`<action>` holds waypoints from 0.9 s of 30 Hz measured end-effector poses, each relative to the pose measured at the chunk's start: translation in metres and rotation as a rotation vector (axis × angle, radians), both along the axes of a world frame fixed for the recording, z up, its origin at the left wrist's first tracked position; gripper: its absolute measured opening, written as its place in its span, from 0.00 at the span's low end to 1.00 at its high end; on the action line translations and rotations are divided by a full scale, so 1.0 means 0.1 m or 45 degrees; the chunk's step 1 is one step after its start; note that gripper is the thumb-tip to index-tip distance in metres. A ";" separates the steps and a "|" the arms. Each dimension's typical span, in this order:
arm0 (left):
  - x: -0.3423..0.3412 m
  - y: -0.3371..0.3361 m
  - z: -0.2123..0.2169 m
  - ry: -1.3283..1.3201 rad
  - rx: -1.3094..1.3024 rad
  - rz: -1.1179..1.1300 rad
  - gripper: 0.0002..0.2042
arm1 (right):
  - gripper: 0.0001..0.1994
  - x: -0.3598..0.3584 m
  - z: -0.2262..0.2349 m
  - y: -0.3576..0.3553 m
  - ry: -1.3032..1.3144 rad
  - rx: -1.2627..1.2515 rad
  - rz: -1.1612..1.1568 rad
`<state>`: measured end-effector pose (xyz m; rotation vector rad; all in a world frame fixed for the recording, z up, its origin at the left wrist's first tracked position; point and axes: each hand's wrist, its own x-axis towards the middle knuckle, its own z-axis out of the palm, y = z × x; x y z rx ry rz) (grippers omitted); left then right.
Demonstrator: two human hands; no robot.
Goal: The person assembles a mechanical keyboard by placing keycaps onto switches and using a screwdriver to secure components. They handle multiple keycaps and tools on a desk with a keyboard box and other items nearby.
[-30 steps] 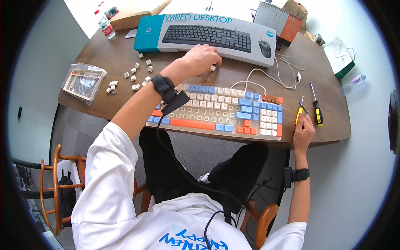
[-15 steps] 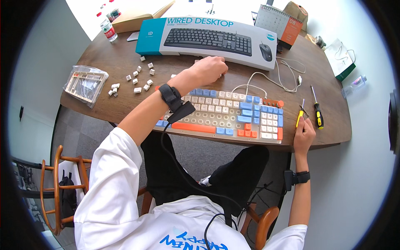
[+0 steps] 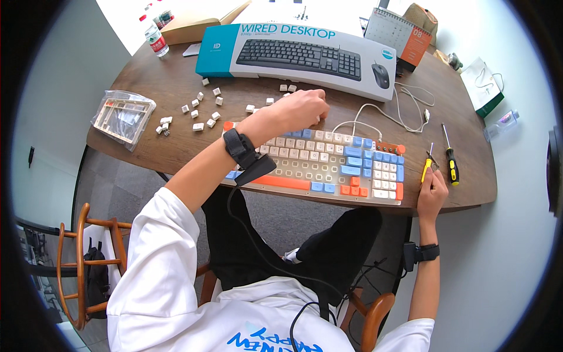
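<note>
My left hand (image 3: pixel 302 110) is closed over the tabletop between the keyboard's upper edge and a long box, fingertips pointing down; what it pinches, if anything, is hidden. The mechanical keyboard (image 3: pixel 305 167) has white, blue and orange keycaps, with bare switch spots showing in its middle rows. At its right, my right hand (image 3: pixel 432 196) closes on a small wire tool (image 3: pixel 434 164), seemingly a keycap puller. Right beside those fingers is a yellow-handled screwdriver (image 3: pixel 427 167). Loose white keycaps (image 3: pixel 198 127) lie scattered at the left, others (image 3: pixel 288 88) near the box.
The blue-and-white keyboard box (image 3: pixel 293 61) spans the back. A second screwdriver (image 3: pixel 451 164) lies at the right, below a white cable (image 3: pixel 419 111). A bagged plastic frame (image 3: pixel 123 117) sits at the left edge. A bottle (image 3: pixel 155 38) and desk calendar (image 3: pixel 399 35) stand behind.
My left hand has come slightly nearer the keyboard, showing more keycaps beside the box. The right hand stays by the screwdriver. The whole view has shifted a little.
</note>
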<state>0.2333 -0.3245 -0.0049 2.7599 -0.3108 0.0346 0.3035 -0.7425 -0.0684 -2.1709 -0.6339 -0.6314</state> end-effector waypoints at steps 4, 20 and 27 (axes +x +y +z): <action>-0.03 0.00 0.02 0.011 -0.009 -0.002 0.13 | 0.22 0.00 0.00 0.01 0.017 0.005 -0.012; -0.77 -0.30 0.23 -0.397 -0.456 0.128 0.07 | 0.22 0.01 -0.02 -0.03 0.008 -0.023 -0.010; -1.17 -0.51 0.14 -0.420 -0.558 0.145 0.09 | 0.22 0.02 0.01 0.00 -0.002 -0.025 -0.020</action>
